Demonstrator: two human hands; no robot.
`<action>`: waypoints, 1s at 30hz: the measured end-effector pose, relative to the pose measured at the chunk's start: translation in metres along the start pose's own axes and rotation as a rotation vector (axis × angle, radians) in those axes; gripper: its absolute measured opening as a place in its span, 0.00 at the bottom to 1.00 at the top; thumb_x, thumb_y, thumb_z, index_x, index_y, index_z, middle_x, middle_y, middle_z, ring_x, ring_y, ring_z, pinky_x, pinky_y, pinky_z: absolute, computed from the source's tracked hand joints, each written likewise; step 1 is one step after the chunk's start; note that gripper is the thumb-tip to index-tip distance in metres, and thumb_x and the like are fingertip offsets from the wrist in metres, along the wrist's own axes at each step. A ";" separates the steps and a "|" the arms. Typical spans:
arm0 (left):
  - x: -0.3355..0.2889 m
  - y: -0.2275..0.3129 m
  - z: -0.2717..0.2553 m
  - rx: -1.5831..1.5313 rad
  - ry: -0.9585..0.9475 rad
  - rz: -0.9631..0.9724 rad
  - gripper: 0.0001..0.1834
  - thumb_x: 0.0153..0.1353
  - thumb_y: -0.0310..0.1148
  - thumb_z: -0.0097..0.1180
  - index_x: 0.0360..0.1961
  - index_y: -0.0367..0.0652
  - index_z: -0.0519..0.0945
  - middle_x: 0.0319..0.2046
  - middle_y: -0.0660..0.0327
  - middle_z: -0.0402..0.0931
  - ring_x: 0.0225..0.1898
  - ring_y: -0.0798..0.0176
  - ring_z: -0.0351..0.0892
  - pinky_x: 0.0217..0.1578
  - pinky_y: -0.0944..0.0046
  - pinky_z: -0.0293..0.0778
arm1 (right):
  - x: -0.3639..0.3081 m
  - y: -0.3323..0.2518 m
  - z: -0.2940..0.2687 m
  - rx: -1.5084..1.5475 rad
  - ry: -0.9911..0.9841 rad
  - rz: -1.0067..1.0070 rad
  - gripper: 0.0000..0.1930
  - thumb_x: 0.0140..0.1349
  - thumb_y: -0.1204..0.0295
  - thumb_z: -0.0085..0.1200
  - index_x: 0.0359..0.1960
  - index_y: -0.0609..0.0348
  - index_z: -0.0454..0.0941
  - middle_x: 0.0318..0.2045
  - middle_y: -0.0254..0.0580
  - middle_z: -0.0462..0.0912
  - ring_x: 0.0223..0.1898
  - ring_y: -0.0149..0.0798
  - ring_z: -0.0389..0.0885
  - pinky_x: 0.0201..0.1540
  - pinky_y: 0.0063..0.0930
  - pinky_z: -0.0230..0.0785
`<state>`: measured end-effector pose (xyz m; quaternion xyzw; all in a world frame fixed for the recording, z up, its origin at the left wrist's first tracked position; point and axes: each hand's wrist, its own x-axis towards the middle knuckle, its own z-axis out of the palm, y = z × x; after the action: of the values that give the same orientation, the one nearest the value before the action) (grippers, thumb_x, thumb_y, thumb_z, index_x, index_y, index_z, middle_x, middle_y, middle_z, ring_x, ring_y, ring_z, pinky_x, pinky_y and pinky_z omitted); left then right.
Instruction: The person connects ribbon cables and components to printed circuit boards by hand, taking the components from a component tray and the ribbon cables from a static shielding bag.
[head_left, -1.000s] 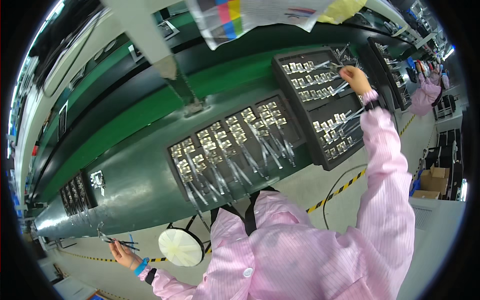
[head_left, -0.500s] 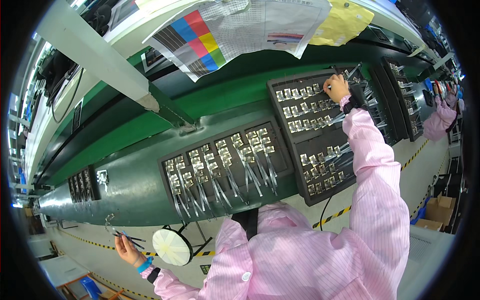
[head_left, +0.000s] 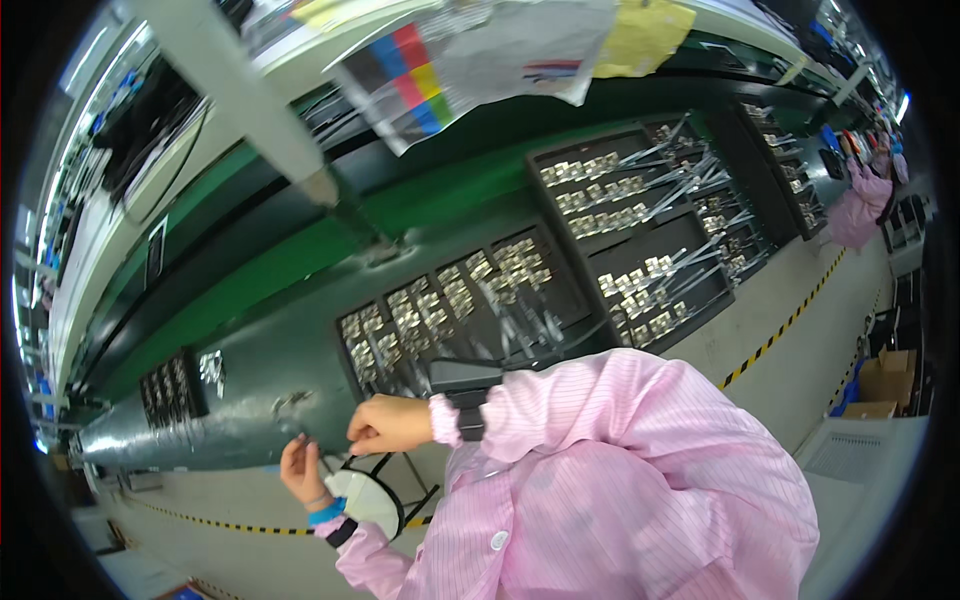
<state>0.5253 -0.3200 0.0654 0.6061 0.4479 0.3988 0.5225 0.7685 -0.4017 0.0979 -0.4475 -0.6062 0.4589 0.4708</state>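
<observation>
My left hand (head_left: 304, 473) is over the table's front edge, thumb and fingers drawn together in a pinch. Something small and dark shows at its fingertips, too blurred to name. Just beyond them is a small blurred metallic part (head_left: 292, 402); whether it is held or lies on the table I cannot tell. My right hand (head_left: 388, 425) is beside the left with its fingers curled; what they hold, if anything, is hidden. Behind the right hand stands a dark tray (head_left: 572, 290) with rows of small shiny metal pieces (head_left: 457, 290) trailing thin silvery strips.
A larger dark tray (head_left: 618, 247) with similar pieces stands to the right, another (head_left: 748, 140) beyond it. A small dark tray (head_left: 172, 390) and a metallic piece (head_left: 212, 370) lie left on the green table (head_left: 270, 350). A round stool (head_left: 365, 503) stands below. A co-worker's sleeve (head_left: 860, 205) shows far right.
My right hand has come from the large right tray across to beside my left hand. The left hand has moved right and slightly up; the dark strips it held no longer show clearly.
</observation>
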 end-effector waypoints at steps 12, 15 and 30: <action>-0.002 -0.018 -0.001 -0.250 -0.274 0.000 0.13 0.53 0.15 0.55 0.41 0.33 0.74 0.38 0.59 0.76 0.38 0.69 0.75 0.41 0.71 0.70 | 0.029 0.026 0.092 0.438 0.550 0.434 0.12 0.51 0.68 0.64 0.30 0.62 0.76 0.25 0.31 0.78 0.28 0.21 0.72 0.32 0.15 0.66; -0.002 -0.018 0.001 -0.295 -0.310 -0.029 0.13 0.52 0.14 0.55 0.41 0.32 0.74 0.37 0.59 0.77 0.38 0.69 0.75 0.41 0.71 0.70 | 0.028 0.023 0.093 0.535 0.555 0.431 0.10 0.52 0.70 0.62 0.31 0.63 0.77 0.26 0.33 0.79 0.29 0.23 0.74 0.34 0.16 0.67; 0.001 -0.052 -0.007 -0.247 0.043 -0.084 0.12 0.58 0.24 0.54 0.44 0.37 0.75 0.42 0.59 0.77 0.37 0.67 0.77 0.37 0.71 0.73 | -0.121 -0.078 -0.179 -0.253 0.696 0.252 0.08 0.55 0.72 0.57 0.35 0.62 0.79 0.29 0.34 0.81 0.30 0.24 0.76 0.34 0.18 0.68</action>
<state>0.5123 -0.3142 0.0148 0.5090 0.4313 0.4416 0.5999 0.9548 -0.5090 0.1794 -0.7017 -0.4024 0.2556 0.5296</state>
